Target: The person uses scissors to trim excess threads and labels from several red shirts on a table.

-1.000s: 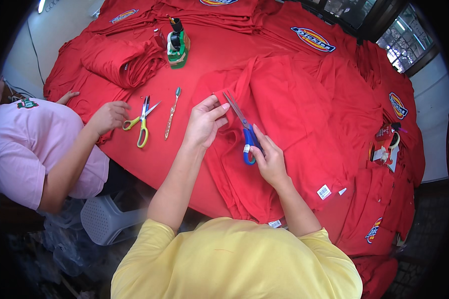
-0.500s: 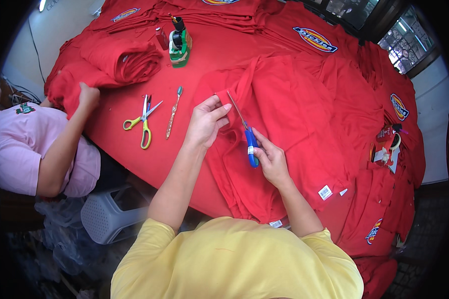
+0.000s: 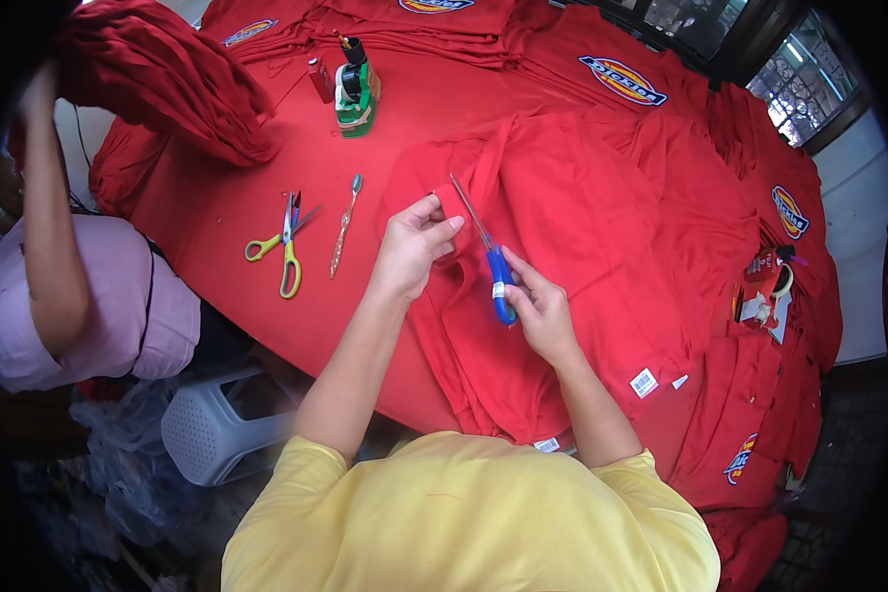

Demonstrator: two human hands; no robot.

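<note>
the right grip (image 3: pixel 543 311) is closing around the long blue plastic-handled metal scissors (image 3: pixel 497 273), whose blades are pointing up and leftward, almost edge-on, so their gap is not showing. just left of it, the left grip (image 3: pixel 419 239) is seemingly pinching a fold of the broad red cloth garment (image 3: pixel 602 247), which is spreading beneath and rightward of both grips on the flat red counter (image 3: pixel 405 104). neat handling is calling for a taut fold — and blade tips angling clear of the nearby left fingertips (image 3: pixel 452 226).

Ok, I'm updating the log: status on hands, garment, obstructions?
Left fingers at red garment; right fingers gripping blue scissors. Garment rumpled on table. Yellow scissors left, clear of work.
</note>
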